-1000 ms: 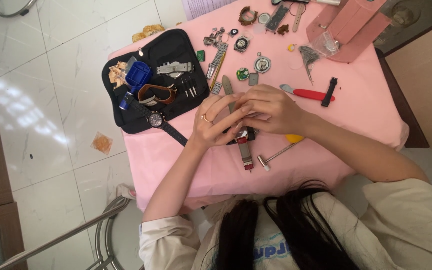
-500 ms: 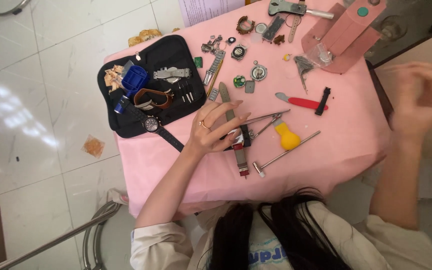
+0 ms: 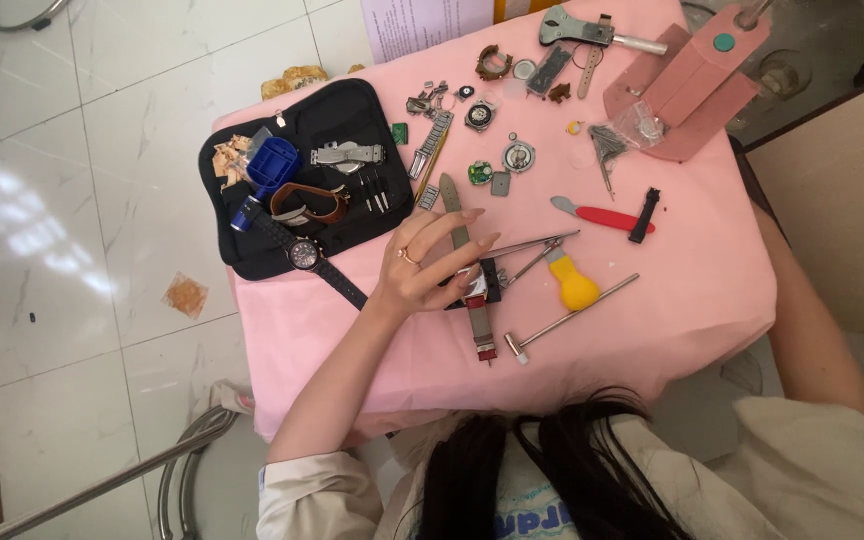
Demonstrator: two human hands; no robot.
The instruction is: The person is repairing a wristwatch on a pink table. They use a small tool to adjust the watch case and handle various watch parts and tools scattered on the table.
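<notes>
1. One hand is at work: our left hand (image 3: 427,265) rests on the pink tablecloth (image 3: 692,300), fingers loosely spread and laid over a watch held in a small black holder block (image 3: 487,283). It presses more than grips, and whether any finger actually pinches the watch we cannot tell.
2. Our right hand is out of view; only the forearm (image 3: 812,330) shows, running off past the table's right edge, so we cannot say whether that hand is wide, narrow or holding anything.
3. That watch sits near the front middle of the table, its strap (image 3: 479,325) trailing toward us and ending in a red-tipped piece.
4. Just to its right lie tweezers (image 3: 532,243), a yellow-handled tool (image 3: 572,288) and a slim metal hammer (image 3: 572,315), all within easy reach.
5. Farther back are a red-handled blade (image 3: 602,214), loose watch parts (image 3: 497,165) and a pink stand (image 3: 697,85); to the left, a black tool pouch (image 3: 302,180) with a dark wristwatch (image 3: 307,255) lying at its edge.
6. We judge the step in hand to be steadying the watch in its block between tool uses.
7. What comes next calls for the free hand to return with a fine tool while the left keeps the block from sliding on the cloth.
</notes>
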